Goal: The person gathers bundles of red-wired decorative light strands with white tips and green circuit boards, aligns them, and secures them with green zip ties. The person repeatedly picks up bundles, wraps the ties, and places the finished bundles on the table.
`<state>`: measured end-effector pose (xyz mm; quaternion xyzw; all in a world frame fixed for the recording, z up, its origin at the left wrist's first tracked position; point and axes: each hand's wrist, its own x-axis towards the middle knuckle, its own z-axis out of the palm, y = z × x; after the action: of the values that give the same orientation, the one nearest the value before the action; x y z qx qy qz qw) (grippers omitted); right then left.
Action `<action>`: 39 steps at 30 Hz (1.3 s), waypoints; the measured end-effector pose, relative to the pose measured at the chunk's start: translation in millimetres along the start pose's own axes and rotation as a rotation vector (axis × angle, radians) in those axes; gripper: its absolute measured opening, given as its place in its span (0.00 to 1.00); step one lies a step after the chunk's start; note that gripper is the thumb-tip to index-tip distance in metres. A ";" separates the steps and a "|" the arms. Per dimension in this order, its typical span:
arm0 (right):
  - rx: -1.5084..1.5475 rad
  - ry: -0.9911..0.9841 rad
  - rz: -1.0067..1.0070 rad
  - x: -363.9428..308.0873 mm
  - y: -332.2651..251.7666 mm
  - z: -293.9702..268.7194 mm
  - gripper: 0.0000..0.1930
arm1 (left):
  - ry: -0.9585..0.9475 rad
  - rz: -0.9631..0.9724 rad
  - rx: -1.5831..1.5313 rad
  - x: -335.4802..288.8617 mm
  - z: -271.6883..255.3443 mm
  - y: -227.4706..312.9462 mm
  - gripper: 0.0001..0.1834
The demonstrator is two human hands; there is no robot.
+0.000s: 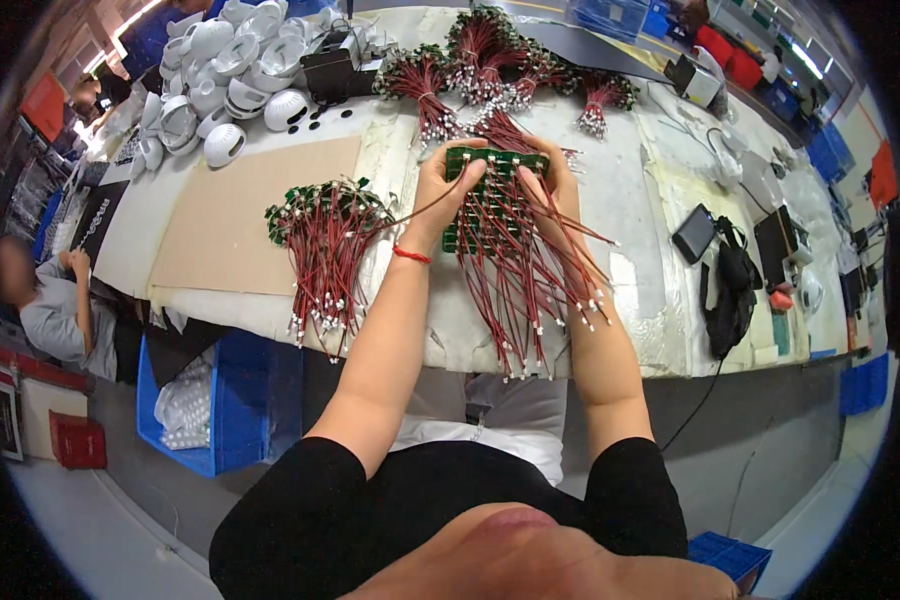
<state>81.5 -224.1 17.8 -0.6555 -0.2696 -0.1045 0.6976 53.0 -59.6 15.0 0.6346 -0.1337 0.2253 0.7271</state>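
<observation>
A green circuit board panel [498, 157] is held up over the table between my two hands. Its left edge is gripped by my left hand [440, 190], thumb on the face of the board. On the opposite edge my right hand [552, 185] is closed the same way. Many dark red wires [500, 290] with small white connectors hang from the panel toward the table's front edge, some lying over my right wrist. To the left of my left hand lies a heap of small wired boards [330, 250], their red wires spread toward me.
Several bundles of wired boards [490, 60] lie at the back. White domed housings [235, 60] are piled at far left beside a brown cardboard sheet [260, 215]. A black device [695, 232] and black pouch [732, 300] lie right. A blue bin [235, 400] stands below; a person [60, 310] sits left.
</observation>
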 end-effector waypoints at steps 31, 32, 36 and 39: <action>-0.237 0.101 0.030 -5.2 -20.0 15.3 0.12 | 0.210 0.042 0.265 -16.8 19.3 16.1 0.09; -0.185 0.033 0.040 -3.6 -23.6 10.8 0.13 | 0.147 0.000 0.186 -12.9 11.8 8.3 0.08; -0.048 -0.079 0.153 2.0 -18.9 -0.2 0.22 | -0.085 -0.175 0.040 -8.7 -7.4 11.1 0.10; -0.221 -0.124 -0.071 -4.3 -16.2 6.6 0.27 | -0.053 -0.168 0.026 -9.0 -5.7 9.6 0.11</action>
<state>68.2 -220.5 29.5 -0.7235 -0.3220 -0.1175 0.5992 39.9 -54.5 18.1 0.6586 -0.0960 0.1483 0.7315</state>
